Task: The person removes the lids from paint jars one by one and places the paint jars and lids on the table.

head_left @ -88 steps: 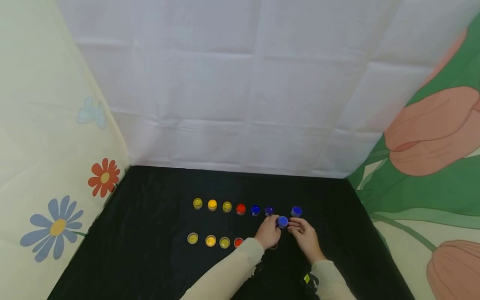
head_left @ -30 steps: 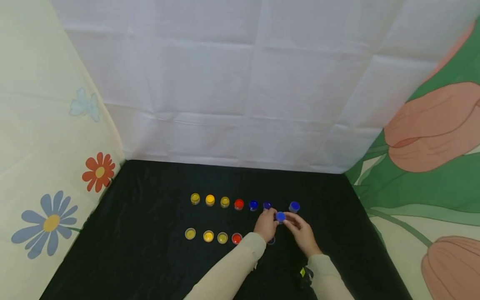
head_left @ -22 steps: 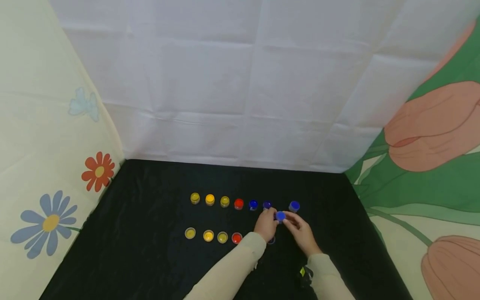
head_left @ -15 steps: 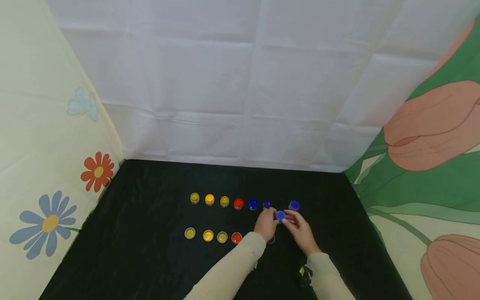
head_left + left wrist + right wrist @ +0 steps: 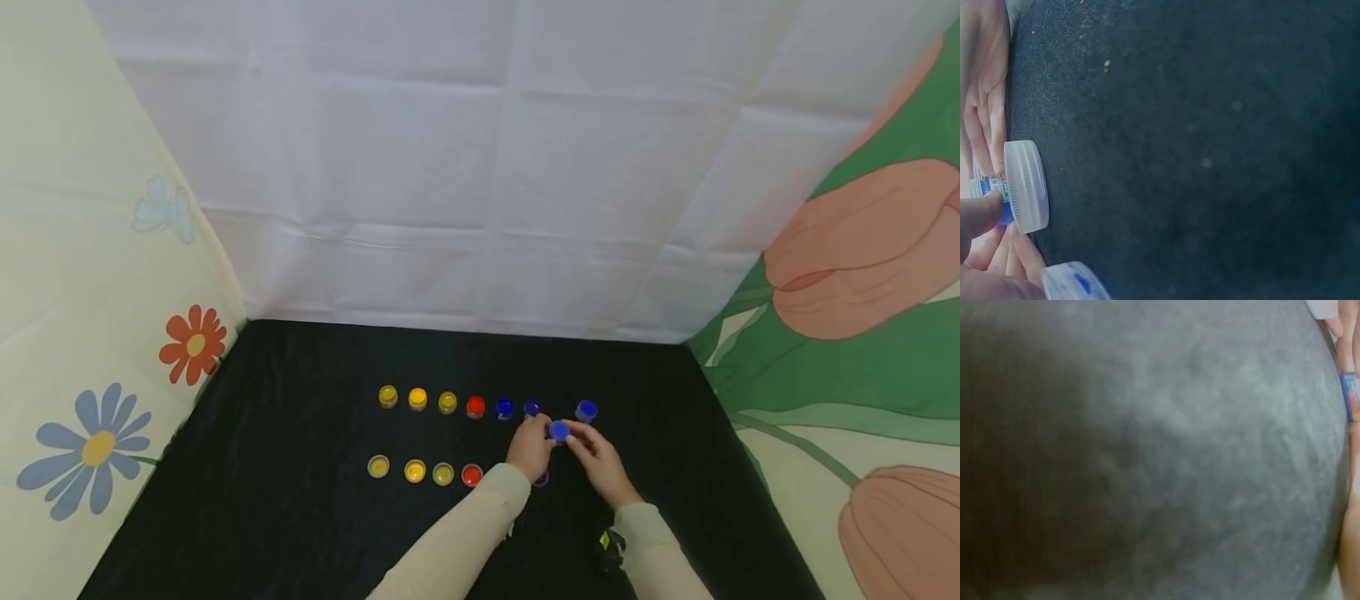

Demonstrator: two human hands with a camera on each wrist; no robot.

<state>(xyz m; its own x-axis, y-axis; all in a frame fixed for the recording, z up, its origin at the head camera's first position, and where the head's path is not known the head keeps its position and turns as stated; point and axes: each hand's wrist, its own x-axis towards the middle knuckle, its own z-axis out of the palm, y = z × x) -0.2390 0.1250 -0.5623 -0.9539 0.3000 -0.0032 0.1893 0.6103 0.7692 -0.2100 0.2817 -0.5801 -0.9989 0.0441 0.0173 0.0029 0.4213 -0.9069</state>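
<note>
In the head view both hands meet at a small blue paint jar [image 5: 558, 431]. My left hand [image 5: 529, 450] pinches its left side, and the left wrist view shows the thumb pressed on the jar's label. Fingertips of my right hand [image 5: 600, 467] hold the jar from the right. In the left wrist view a clear ridged lid [image 5: 1027, 186] overlaps the jar, and a second lid [image 5: 1075, 281] with a blue smear shows below. The right wrist view catches only the jar's blue label [image 5: 1352, 394] between fingers at the edge.
Beyond the hands runs a row of paint jars, among them a yellow jar [image 5: 387, 397], a red jar [image 5: 476, 407] and a blue jar [image 5: 504, 408]. Another blue jar [image 5: 587, 410] stands apart at right. Nearer lie paint-stained lids, including a red one [image 5: 472, 475], partly beside the left sleeve.
My right fingertips, slightly apart from the blue jar at first, have closed on its right side. The jar has shifted slightly left; over the last second the hands stay almost still.
</note>
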